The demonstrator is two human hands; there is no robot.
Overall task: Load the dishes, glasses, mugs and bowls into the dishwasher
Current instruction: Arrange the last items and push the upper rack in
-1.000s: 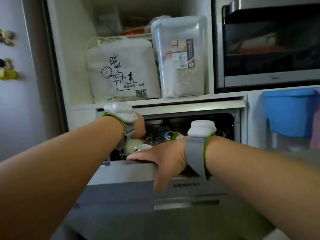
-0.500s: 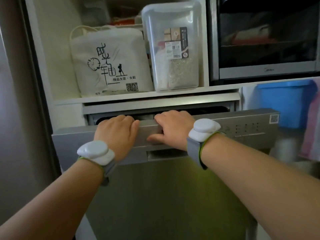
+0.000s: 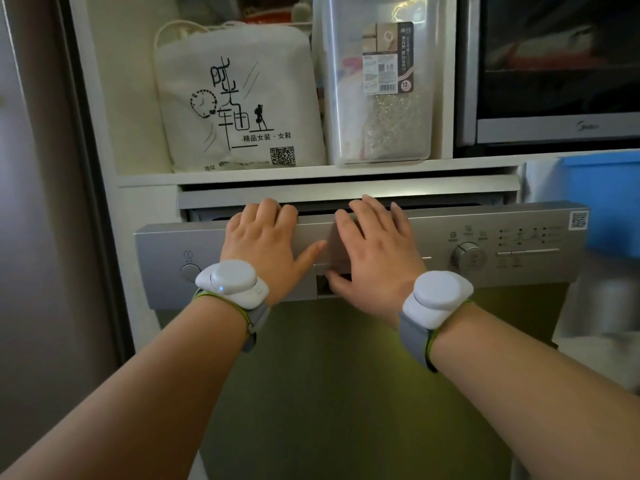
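Both the left hand (image 3: 266, 242) and right hand (image 3: 372, 249) lie flat, fingers relaxed, on the dishwasher door (image 3: 346, 393) top edge (gripping nothing). Door's nearly upright, a thin gap above it; closing looks like a straight push forward.

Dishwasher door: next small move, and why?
Probably push the dishwasher door the last bit shut. A dark gap shows above its top edge, and both the left hand and right hand lie flat on the control panel.
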